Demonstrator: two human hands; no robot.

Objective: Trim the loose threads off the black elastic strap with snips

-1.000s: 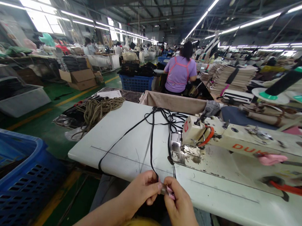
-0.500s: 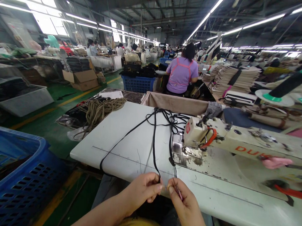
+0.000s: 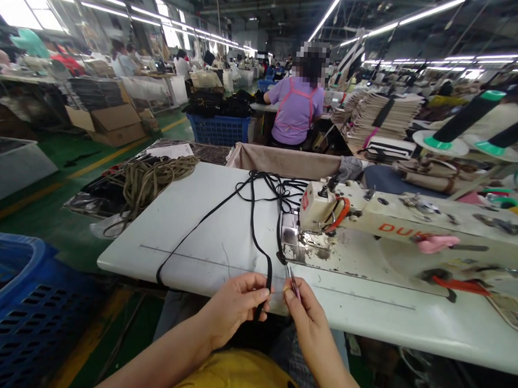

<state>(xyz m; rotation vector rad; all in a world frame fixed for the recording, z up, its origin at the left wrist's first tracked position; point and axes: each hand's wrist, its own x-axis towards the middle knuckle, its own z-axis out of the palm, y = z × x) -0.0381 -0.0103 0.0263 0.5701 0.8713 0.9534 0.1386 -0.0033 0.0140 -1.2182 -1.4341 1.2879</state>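
My left hand pinches a narrow black strap between thumb and fingers, just past the table's front edge. A short end of the strap hangs below those fingers. Close beside it, my right hand is closed on slim pinkish tweezers, their tips pointing away from me. Another length of black strap runs from near the tweezers' tips up past the needle plate of the sewing machine. Loops of the strap lie heaped at the back of the white table.
A bundle of olive straps lies off the table's left corner. Blue plastic baskets stand at the lower left and farther back. Beyond a fabric-lined bin sits a co-worker in purple. Thread cones rise at the right.
The view has turned slightly right and down. In my right hand, the tweezers now point forward instead of lying back along the palm. More strap end shows below my left fingers.
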